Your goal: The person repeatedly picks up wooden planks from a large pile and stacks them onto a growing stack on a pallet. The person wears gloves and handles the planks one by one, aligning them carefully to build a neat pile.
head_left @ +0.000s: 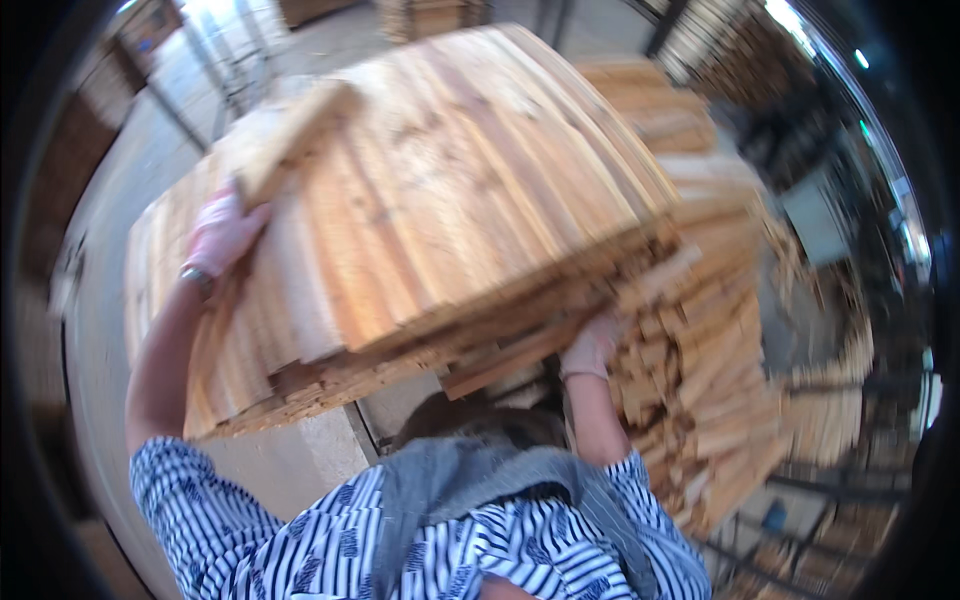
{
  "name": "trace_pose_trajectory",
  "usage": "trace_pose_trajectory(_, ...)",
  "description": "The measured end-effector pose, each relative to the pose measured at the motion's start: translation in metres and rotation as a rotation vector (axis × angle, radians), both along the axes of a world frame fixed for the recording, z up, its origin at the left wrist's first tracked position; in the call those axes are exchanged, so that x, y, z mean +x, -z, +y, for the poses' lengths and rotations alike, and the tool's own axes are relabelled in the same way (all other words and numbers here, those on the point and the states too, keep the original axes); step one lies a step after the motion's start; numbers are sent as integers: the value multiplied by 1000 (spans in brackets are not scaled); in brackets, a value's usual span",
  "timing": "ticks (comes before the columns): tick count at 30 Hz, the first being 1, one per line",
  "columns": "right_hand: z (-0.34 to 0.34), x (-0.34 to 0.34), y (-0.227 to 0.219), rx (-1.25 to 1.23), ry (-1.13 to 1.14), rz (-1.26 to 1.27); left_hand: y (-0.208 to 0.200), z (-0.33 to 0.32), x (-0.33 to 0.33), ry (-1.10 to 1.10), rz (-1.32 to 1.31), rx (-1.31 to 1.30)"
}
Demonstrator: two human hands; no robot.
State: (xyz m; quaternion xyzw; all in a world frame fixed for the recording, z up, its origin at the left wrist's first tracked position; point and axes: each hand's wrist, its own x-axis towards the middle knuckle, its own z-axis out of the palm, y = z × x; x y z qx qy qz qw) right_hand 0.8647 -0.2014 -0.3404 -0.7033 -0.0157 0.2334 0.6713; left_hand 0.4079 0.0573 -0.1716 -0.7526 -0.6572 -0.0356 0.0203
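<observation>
My left hand [225, 232], in a pale pink glove, is closed around the near end of a wooden strip [305, 130]. That strip lies slanted over a broad layer of planed wooden strips [440, 180], set side by side on top of a stack. My right hand [592, 347], also gloved, is low at the stack's near right edge, beside a reddish-brown wooden strip [515, 358] that juts out toward me. Blur smears its fingers, so its grip cannot be made out.
On the right, a tall pile of loose wooden strips [690, 370] stands against the stack, ends facing me. More stacked timber [735, 50] rises at the far right. Concrete floor [100, 330] runs along the left. Metal bars [840, 490] stand at the lower right.
</observation>
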Motion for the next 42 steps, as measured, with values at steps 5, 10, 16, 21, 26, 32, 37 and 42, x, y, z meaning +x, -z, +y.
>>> trace_pose_trajectory(5,48,-30,-42,117,32,187,-30,-13,41,-39,-1,-30)
trace_pose_trajectory(10,7,30,40,273,-67,93,-44,-23,31,-66,-156,-174)
trace_pose_trajectory(16,-4,23,-105,145,-399,-495,-44,-33,10,-122,-166,-291)
trace_pose_trajectory(21,84,14,-198,-31,-716,-1682,-52,-54,-13,-189,-381,-280)
trace_pose_trajectory(26,148,-21,-227,-644,-1228,-1760,-53,-124,-56,-336,-969,12)
trace_pose_trajectory(32,173,-21,-173,-750,-1354,-1709,-25,-246,-93,-611,-1748,349)
trace_pose_trajectory(37,188,-11,-151,-693,-1361,-1720,29,-320,-62,-939,-1859,845)
trace_pose_trajectory(42,195,7,-143,-656,-1333,-1770,90,-308,-54,-1271,-2019,889)
